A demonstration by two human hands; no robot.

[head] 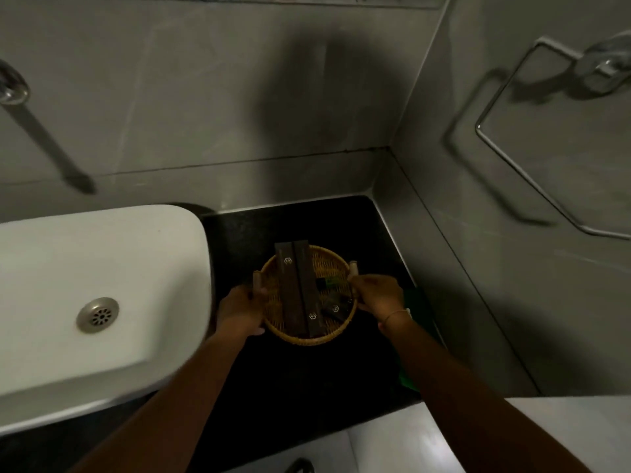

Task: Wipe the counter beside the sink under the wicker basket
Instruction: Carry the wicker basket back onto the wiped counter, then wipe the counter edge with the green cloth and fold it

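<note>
head view: basket [305, 295] on counter [307, 370] at 3 o'clock of sink [102, 285], left hand [240, 308] and right hand [379, 295] clamped on side handles. looks light, stiffish, boxes [298, 288] could slide, so lift level.

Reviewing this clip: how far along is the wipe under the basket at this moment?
Done: nothing shows as wiped; I cannot tell whether the black counter is clean. In hand: the left hand and right hand grip the handles on either side of the wicker basket, which holds dark boxes. Whether it is lifted is unclear. Left: moving it aside and wiping beneath, probably with the green cloth by the right wrist.
</note>
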